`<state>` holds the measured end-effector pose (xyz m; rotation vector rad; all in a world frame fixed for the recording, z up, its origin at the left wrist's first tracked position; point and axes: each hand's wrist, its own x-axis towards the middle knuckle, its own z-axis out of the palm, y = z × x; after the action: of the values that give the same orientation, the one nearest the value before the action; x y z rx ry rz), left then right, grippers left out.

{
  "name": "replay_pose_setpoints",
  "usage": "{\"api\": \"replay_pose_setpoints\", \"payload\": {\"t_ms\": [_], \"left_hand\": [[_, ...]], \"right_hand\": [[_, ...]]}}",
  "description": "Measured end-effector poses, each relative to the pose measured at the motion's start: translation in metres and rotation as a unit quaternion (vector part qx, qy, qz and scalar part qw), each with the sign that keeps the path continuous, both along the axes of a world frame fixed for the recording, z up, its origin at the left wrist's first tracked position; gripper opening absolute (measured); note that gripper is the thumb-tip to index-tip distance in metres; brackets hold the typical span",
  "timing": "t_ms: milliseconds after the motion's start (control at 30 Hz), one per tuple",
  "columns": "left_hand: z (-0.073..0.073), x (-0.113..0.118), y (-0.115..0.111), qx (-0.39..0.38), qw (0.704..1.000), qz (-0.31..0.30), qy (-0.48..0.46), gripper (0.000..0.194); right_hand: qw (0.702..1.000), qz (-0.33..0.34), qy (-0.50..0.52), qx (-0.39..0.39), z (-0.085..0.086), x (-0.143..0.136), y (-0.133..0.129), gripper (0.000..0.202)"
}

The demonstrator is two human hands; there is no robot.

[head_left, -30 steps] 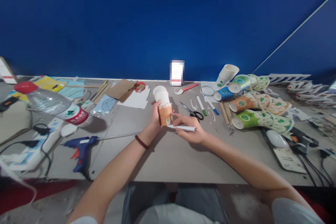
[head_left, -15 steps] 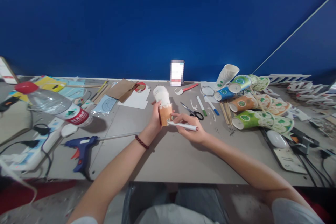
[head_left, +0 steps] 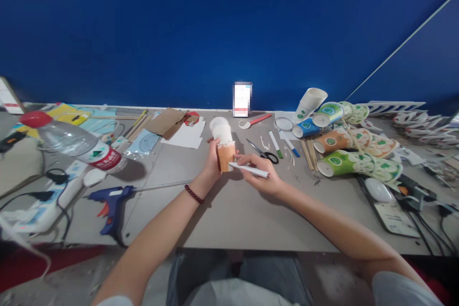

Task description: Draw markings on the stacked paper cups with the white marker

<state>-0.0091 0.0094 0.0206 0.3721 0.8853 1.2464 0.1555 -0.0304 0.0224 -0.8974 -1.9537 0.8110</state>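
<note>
My left hand is wrapped round an orange-brown paper cup, which is held at the middle of the table. White paper cups adjoin its far end; how they join it I cannot tell. In my right hand a white marker is pinched, its tip at the lower right side of the orange-brown cup. Just beyond my right hand lie black-handled scissors, a green-ended marker and a blue-ended marker.
On the left are a water bottle, a blue glue gun and a power strip. Stacks of patterned paper cups lie at right beside wooden sticks. A lit phone leans on the blue wall.
The marker in my right hand has shifted very slightly, its tip still at the cup's side. My left hand and the cup have hardly moved.
</note>
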Motion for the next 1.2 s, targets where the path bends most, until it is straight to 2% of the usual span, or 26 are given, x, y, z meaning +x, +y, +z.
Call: {"api": "replay_pose_setpoints", "payload": {"t_ms": [200,400,633,867,1033,1200], "left_hand": [[-0.0003,-0.0007,0.0001,-0.012,1.000,-0.009,0.005,0.043],[-0.0001,0.0001,-0.0004,0.000,1.000,0.002,-0.004,0.041],[-0.0023,-0.0012,0.0015,-0.022,1.000,-0.002,-0.007,0.040],[-0.0018,0.0001,0.0005,-0.010,1.000,0.002,-0.012,0.040],[-0.0018,-0.0002,0.0006,-0.016,1.000,-0.004,-0.002,0.040],[-0.0009,-0.0001,0.0000,-0.018,1.000,0.001,-0.011,0.040]], "right_hand": [[0.997,0.069,-0.012,0.023,0.0028,0.0027,-0.0002,0.005],[1.000,0.011,-0.001,-0.010,0.0042,0.0011,-0.0007,0.011],[0.999,0.053,-0.010,-0.006,0.0048,0.0031,-0.0005,0.002],[1.000,0.006,0.005,-0.010,0.0036,0.0017,-0.0006,0.011],[0.998,0.062,0.002,-0.002,0.0074,0.0033,-0.0012,0.004],[0.999,0.016,0.013,-0.030,0.0046,0.0024,-0.0007,0.008]]}}
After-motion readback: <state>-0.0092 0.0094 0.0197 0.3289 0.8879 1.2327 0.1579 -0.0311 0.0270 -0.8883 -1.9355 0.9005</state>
